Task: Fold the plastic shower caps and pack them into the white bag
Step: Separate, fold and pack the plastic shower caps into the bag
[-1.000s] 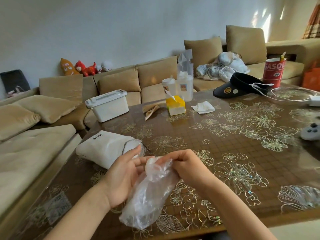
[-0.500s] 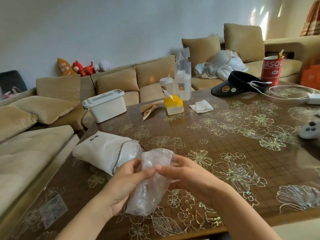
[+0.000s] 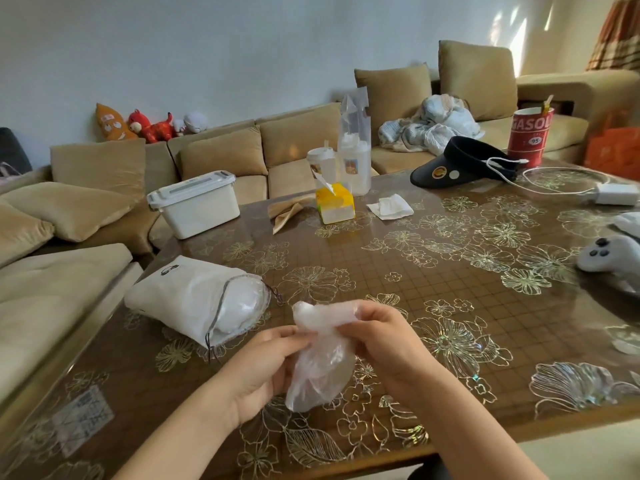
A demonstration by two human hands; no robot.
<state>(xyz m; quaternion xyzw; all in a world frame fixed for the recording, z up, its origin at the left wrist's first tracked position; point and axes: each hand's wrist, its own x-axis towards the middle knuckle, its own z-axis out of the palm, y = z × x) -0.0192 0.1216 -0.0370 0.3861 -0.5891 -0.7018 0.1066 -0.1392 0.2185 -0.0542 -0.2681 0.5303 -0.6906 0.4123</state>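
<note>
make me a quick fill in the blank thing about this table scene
1. The left hand and right hand grip the shower cap, so it is not yet in the ____ bag.
2. The bag lies on the table, to the ____ of both hands.
3. The can beside the black visor is ____.
Missing words: white; left; red.

Tan sofa (image 3: 221, 150), pale wall (image 3: 242, 46) — perhaps sunlit.
</note>
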